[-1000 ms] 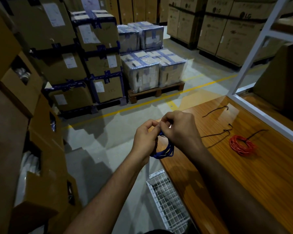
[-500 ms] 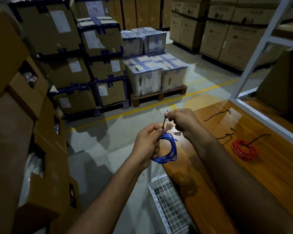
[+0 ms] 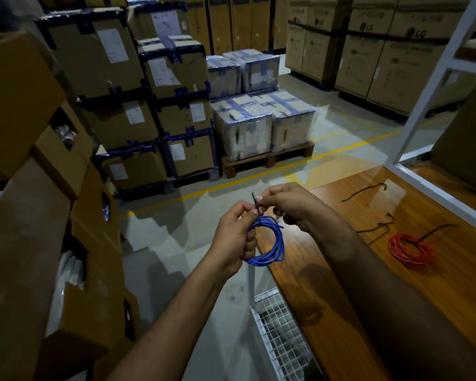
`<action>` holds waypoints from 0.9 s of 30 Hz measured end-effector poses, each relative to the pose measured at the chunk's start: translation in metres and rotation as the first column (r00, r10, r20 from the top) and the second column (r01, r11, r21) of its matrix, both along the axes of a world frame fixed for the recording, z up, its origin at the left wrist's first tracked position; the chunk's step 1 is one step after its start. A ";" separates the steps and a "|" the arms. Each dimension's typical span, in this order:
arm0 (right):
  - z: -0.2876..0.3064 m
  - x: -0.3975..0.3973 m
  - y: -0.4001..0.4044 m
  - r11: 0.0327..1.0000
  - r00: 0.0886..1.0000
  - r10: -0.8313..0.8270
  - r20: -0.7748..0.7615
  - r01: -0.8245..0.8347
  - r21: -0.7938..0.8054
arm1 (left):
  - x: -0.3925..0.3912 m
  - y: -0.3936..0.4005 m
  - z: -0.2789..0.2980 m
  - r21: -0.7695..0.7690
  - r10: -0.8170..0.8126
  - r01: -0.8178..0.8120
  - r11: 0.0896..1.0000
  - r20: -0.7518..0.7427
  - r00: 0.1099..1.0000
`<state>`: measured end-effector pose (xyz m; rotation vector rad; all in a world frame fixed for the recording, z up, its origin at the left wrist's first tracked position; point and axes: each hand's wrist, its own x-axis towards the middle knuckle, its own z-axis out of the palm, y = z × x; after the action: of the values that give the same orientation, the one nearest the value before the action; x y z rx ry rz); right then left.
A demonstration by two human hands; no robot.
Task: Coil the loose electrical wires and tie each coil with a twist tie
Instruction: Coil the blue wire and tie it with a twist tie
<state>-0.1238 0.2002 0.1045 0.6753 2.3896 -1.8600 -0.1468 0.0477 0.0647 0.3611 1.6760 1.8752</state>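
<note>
both grips are closed: the left hand (image 3: 235, 237) is curled round the near-left side of the blue coil of thin electrical wire (image 3: 270, 243), and the right hand (image 3: 291, 204) pinches the dark twist tie (image 3: 256, 203) between thumb and forefinger just above the coil's top. the tie stands nearly upright between the two hands, its free end poking up past the fingertips, its lower part meeting the blue strands where the left thumb presses. whether it is already wrapped fully around the bundle cannot be told.

the blue coil hangs in the air, held over the left edge of the glossy orange-brown wooden worktop (image 3: 396, 270) and partly over the grey concrete floor (image 3: 176, 243). it forms a rough ring of several loops, open in the middle.

on the worktop to the right lies a red coil of thin wire (image 3: 412, 250), flat, with a dark tie sticking out from its top toward the upper right. between that coil and the hands lie two loose dark twist ties (image 3: 377, 228), close together, and farther back a third loose dark tie (image 3: 364, 191) lies alone, apart from the rest.

below the hands, beside the worktop's edge, sits a white wire-mesh basket (image 3: 280, 334). a white metal shelf frame (image 3: 434, 86) rises at the right. across the floor, past a yellow painted line (image 3: 259, 176), a wooden pallet (image 3: 267, 159) carries plastic-wrapped boxes, with stacks of brown cardboard cartons (image 3: 99, 56) to the left.
</note>
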 end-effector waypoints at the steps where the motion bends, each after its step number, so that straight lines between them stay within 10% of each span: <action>1: -0.001 -0.002 0.000 1.000 1.000 -0.011 -0.007 0.011 -0.025 | 0.000 0.000 0.000 -0.006 -0.003 0.003 1.000 -0.008 1.000; 27: -0.016 -0.030 -0.008 0.999 0.931 -0.035 -0.363 0.042 0.011 | 0.015 0.004 0.000 0.051 0.106 -0.103 0.993 -0.060 0.993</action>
<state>-0.1542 0.1917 0.0881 0.4086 2.6253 -2.1461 -0.1318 0.0520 0.0648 0.3602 1.7239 2.0022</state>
